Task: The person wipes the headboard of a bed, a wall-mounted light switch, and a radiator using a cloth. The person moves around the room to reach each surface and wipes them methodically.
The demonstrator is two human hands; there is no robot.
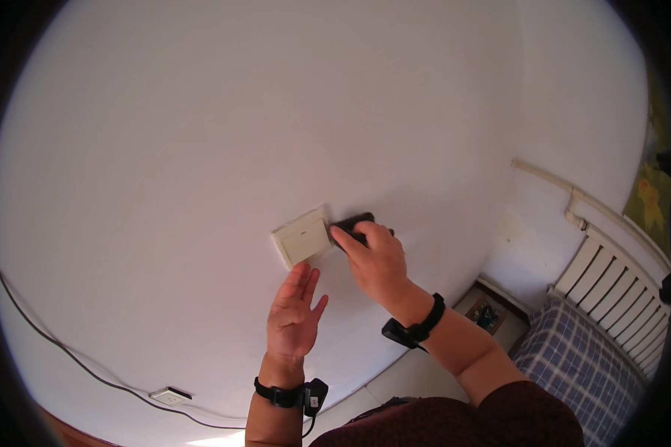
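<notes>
A white light switch with a broad rocker is mounted on the pale wall, near the middle of the view. My right hand grips a dark, soft-looking pad or cloth just right of the switch plate, against or very near the wall; its exact kind cannot be told. Below the switch is my left hand, palm showing, fingers extended and the fingertips at the plate's lower edge. It holds nothing. Each wrist wears a black strap with a small device.
A wall socket and a dark cable are low on the left. At right are a white radiator, a pipe, a blue checked cloth over a bed or similar furniture, and a small cabinet in the corner.
</notes>
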